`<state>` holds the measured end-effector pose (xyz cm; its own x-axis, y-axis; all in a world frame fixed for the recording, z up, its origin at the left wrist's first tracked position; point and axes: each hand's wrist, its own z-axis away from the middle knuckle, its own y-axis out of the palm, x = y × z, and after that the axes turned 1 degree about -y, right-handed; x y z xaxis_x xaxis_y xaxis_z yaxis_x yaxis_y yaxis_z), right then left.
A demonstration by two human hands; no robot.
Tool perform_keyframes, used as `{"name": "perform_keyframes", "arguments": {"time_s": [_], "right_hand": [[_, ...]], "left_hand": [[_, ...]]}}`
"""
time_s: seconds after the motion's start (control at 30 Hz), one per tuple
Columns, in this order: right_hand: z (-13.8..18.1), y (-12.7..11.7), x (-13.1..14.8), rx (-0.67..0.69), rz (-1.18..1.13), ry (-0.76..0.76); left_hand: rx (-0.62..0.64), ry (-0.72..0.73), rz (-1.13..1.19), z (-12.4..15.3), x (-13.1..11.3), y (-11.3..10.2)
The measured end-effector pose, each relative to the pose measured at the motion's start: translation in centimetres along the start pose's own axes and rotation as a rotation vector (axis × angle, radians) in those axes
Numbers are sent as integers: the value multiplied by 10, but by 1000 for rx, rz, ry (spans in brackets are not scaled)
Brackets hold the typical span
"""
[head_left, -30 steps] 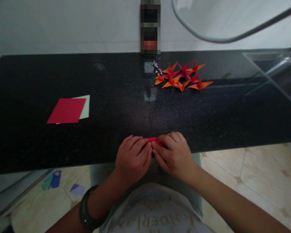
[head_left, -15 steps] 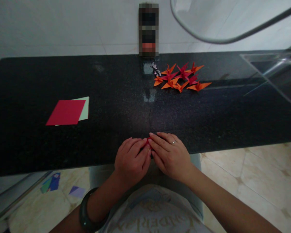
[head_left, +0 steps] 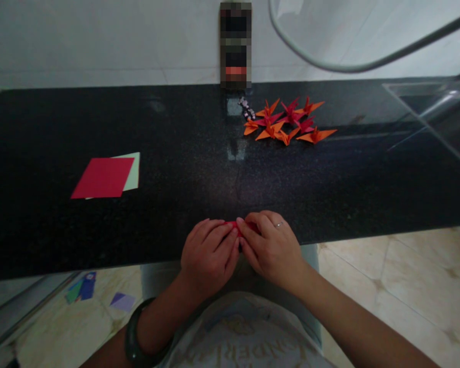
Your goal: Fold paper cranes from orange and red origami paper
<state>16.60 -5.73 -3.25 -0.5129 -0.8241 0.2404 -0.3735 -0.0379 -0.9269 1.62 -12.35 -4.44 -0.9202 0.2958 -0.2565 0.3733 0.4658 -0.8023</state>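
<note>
Between my fingertips, at the front edge of the black countertop (head_left: 168, 204), is a piece of red folded paper (head_left: 234, 225), mostly covered by both hands. My left hand (head_left: 209, 250) pinches it from the left, thumb and fingers pressed together. From the other side my right hand (head_left: 270, 243), with a ring on one finger, grips it with bent fingers. Its exact folded shape is hidden. Farther back lies a cluster of several orange and red origami cranes (head_left: 287, 122).
To the left, a red paper square (head_left: 103, 177) overlaps a pale green sheet (head_left: 133, 174). A small patterned object (head_left: 247, 109) sits beside the cranes. A pixelated upright object (head_left: 235, 46) stands at the wall. A grey hose (head_left: 341, 66) hangs at upper right. Paper pieces (head_left: 122, 301) lie on the floor.
My right fingers have bent and drawn back from lying flatter over the paper, and more of its red shows between the hands. My left hand stays nearly in place.
</note>
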Motion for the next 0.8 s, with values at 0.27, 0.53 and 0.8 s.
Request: {"name": "perform_keyframes", "arguments": {"time_s": [0.27,0.53,0.8], "right_hand": [[-1,0,-1,19,-11,-16],[7,-2,-4,11,-61,-103],[11,-6,-13,42,-155,-186]], "left_hand": [[-5,15,-6,1,-1,0],[-8,89,8,4,1,-2],[10,113,87,6,3,-3]]}}
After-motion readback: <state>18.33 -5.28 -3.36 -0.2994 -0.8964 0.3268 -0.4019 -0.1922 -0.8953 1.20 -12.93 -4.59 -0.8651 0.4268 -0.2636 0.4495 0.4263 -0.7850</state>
